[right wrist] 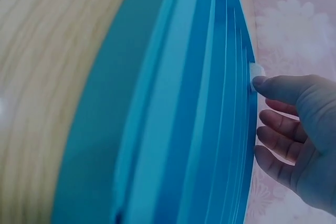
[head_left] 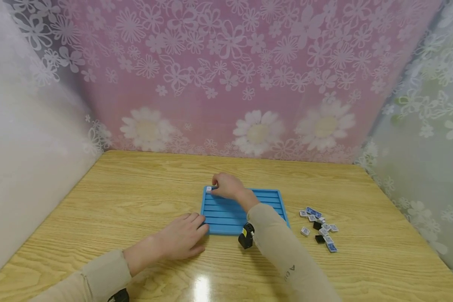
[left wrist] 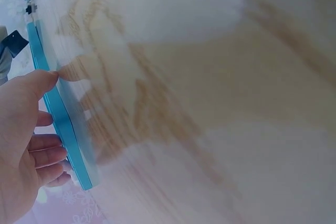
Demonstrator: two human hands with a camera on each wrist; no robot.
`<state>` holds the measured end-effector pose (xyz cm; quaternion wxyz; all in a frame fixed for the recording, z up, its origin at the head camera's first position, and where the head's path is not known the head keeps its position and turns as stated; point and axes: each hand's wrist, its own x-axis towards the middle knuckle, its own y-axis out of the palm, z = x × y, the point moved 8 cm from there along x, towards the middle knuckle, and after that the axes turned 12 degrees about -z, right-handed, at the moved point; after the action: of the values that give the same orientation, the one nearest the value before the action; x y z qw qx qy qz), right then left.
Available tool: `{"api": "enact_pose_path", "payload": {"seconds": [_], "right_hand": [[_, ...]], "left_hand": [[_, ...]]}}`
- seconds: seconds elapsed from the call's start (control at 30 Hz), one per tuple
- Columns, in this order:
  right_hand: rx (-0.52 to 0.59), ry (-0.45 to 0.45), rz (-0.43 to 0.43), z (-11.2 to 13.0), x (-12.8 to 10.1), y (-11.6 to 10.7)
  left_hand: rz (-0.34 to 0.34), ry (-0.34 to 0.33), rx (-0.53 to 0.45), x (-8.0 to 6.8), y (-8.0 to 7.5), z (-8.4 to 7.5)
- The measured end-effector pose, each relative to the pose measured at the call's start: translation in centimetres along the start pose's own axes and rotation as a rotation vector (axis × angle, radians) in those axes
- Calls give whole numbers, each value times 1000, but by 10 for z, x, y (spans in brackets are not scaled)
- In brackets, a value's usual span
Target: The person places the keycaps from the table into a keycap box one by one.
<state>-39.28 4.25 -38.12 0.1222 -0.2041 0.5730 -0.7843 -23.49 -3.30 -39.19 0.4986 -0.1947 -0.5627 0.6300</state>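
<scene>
A blue ridged tray lies on the wooden table. My right hand reaches across it to the far left corner, where thumb and forefinger pinch a small white tile. In the right wrist view the thumb tip presses on that white tile at the tray's rim, the other fingers loosely bent. My left hand rests at the near left corner with relaxed fingers. Its thumb touches the tray's blue edge in the left wrist view.
Right of the tray lies a loose cluster of small tiles, several white, some blue and some black. A flowered pink curtain hangs behind the table, with pale sheets at both sides.
</scene>
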Motion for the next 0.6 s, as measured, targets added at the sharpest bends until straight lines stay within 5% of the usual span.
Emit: {"api": "enact_pose_path", "payload": {"seconds": [0.6], "right_hand": [[9, -67, -45, -25, -35, -27]], "left_hand": [[7, -2, -6, 1, -1, 0]]}}
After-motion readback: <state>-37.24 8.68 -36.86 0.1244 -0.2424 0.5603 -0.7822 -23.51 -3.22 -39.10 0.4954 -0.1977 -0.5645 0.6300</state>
